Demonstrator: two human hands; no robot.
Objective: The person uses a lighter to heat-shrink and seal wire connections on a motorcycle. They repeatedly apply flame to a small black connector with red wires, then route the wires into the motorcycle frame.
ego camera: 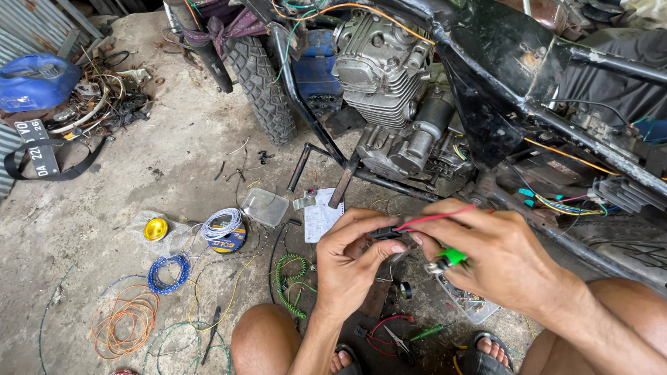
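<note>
My left hand [349,262] pinches a small black connector [386,233] at the end of a red wire [438,218]. My right hand [491,257] holds the same red wire between thumb and forefinger and also grips a green lighter [448,259] in its lower fingers. Both hands meet above my knees, in front of a stripped motorcycle's engine [389,89]. The red wire runs right toward the frame [507,70].
Coils of wire lie on the concrete floor at left: orange [125,320], blue [168,271], white [222,223], green [291,281]. A clear plastic box [265,206], a paper sheet [322,216], a yellow lid [155,229] and pliers [399,343] lie nearby. The front tyre [262,79] stands behind.
</note>
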